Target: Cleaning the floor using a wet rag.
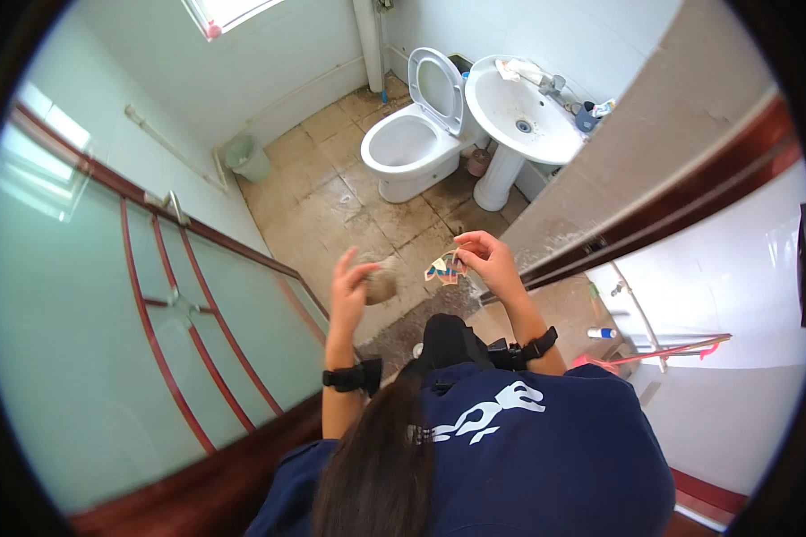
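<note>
My left hand (350,290) holds a roundish, brownish-grey object (381,282) between thumb and fingers; blur hides exactly what it is. In my right hand (489,260) a thin, flat decoration (445,268) with a cut-out outline and coloured patches is pinched between thumb and fingertips. The two held things are apart from each other, side by side above the tiled floor (322,194). Both of my wrists wear black straps.
Ahead stand a white toilet (403,144) with its lid raised and a pedestal washbasin (500,101). A pale green bin (247,159) sits by the left wall. A glass door (195,322) with red bars flanks my left; a wall edge (598,134) and door frame (685,194) flank my right.
</note>
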Tool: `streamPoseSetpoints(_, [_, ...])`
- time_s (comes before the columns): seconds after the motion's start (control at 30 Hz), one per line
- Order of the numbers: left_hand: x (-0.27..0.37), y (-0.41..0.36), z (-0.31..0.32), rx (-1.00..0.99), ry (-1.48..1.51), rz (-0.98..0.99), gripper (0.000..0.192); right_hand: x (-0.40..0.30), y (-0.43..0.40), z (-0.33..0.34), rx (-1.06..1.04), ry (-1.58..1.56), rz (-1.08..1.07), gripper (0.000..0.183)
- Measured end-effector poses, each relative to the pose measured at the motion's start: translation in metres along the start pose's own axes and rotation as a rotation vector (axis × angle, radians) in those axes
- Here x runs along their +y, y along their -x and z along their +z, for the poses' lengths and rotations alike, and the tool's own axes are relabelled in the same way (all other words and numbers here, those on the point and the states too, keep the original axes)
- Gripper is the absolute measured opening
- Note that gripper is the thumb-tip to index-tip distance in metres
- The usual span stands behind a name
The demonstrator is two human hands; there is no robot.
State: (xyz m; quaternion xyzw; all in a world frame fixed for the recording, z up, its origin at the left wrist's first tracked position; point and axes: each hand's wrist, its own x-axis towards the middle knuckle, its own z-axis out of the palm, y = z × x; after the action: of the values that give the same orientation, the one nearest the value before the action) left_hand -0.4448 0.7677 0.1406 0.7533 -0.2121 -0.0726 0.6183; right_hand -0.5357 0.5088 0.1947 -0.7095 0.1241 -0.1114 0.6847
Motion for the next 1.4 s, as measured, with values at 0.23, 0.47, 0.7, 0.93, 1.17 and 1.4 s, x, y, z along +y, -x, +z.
streamPoseSetpoints(0.23, [-0.03, -0.145, -0.016, -0.077, 0.482, -0.325, 0.024, 0.007, -0.161, 0.09, -0.164, 0.014, -0.048, 0.019])
streamPoseSetpoints(0.47, [-0.069, -0.233, -0.13, 0.136, 0.343, -0.286, 0.029, 0.011, -0.317, 0.224, -0.582, -0.003, -0.133, 0.029])
streamPoseSetpoints(0.7, [-0.083, -0.323, -0.205, 0.486, 0.828, -0.282, 0.037, 0.025, -0.44, 0.307, -0.84, 0.042, -0.399, 0.058])
streamPoseSetpoints(0.93, [-0.116, -0.489, -0.266, 0.191, 1.061, -0.371, 0.04, 0.045, -0.609, 0.318, -0.569, 0.251, -0.186, 0.045])
streamPoseSetpoints(1.17, [-0.264, -0.63, -0.345, 0.486, 1.098, -0.528, 0.029, 0.083, -0.727, 0.204, 0.285, -0.151, 0.253, 0.042])
streamPoseSetpoints(1.4, [-0.392, -0.698, -0.467, 0.845, 1.388, -0.755, 0.031, 0.099, -0.842, 0.193, 0.633, -0.249, 0.411, 0.037])
